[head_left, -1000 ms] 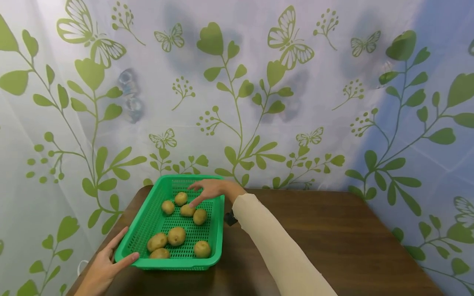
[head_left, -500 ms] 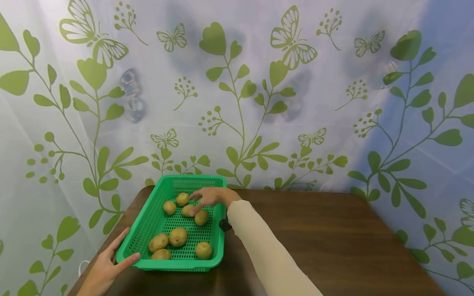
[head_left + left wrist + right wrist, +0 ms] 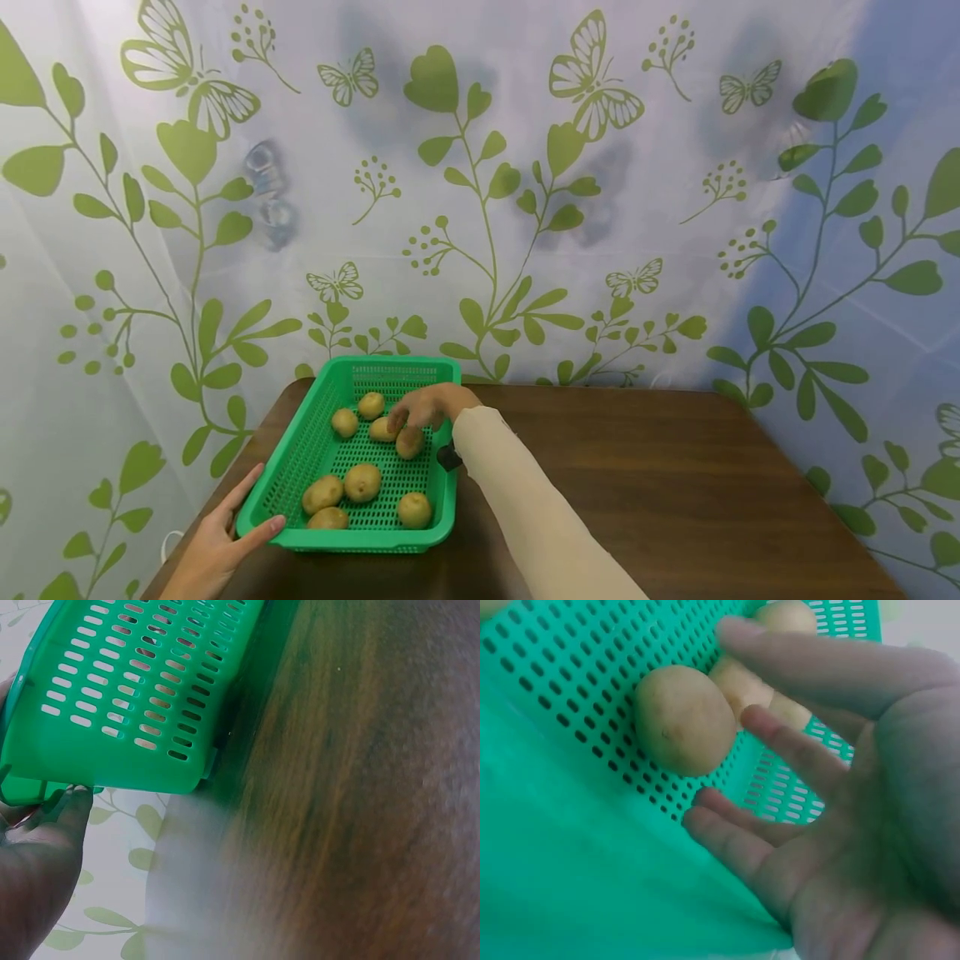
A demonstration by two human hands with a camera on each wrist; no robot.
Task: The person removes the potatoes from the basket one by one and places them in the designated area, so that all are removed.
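Observation:
A green perforated plastic basket [image 3: 352, 540] holds several potatoes. My left hand [image 3: 217, 546] grips its near left corner, thumb over the rim and fingers along the outer side. In the left wrist view, the fingers of that hand [image 3: 46, 859] meet the rim below the slotted wall [image 3: 142, 761]. My right hand [image 3: 429, 406] reaches in over the far right part of the basket, above a potato [image 3: 409, 445]. The right wrist view shows this hand [image 3: 832, 817] with fingers spread beside a round potato [image 3: 684, 721], a gap between them.
The basket stands at the left end of a dark brown wooden table [image 3: 615, 475]. A white curtain [image 3: 510, 250] with green leaves and butterflies hangs behind and at both sides. Other potatoes [image 3: 363, 482] lie at the basket's near end.
My right hand has shifted slightly right and toward me, from over the middle potato to the one beside it, and lowered. My left hand keeps its hold on the basket corner.

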